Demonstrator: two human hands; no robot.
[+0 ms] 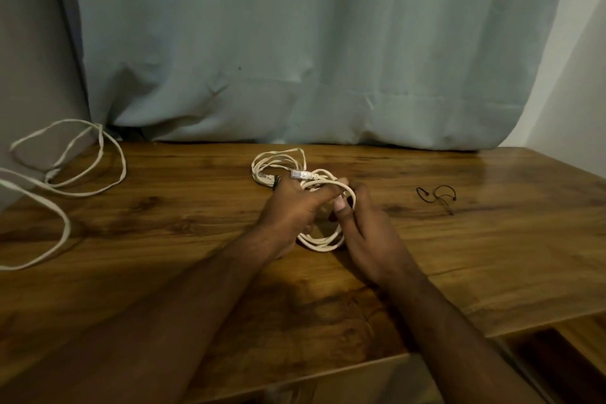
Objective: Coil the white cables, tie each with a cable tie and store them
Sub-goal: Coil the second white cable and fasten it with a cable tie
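left hand fingers closed on white cable coil at frame centre | right hand fingers gripping same coil | loose white cable left on bench | black cable tie right

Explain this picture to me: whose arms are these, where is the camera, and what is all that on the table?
There is no machine here. A person wears a camera on the head, looking down at their own bare arms. The left hand and right hand both grip a coil of white cable over the wooden table. Behind it lies a second coil. A loose white cable sprawls at far left, and thin black ties lie to the right. A grey-blue curtain hangs behind.
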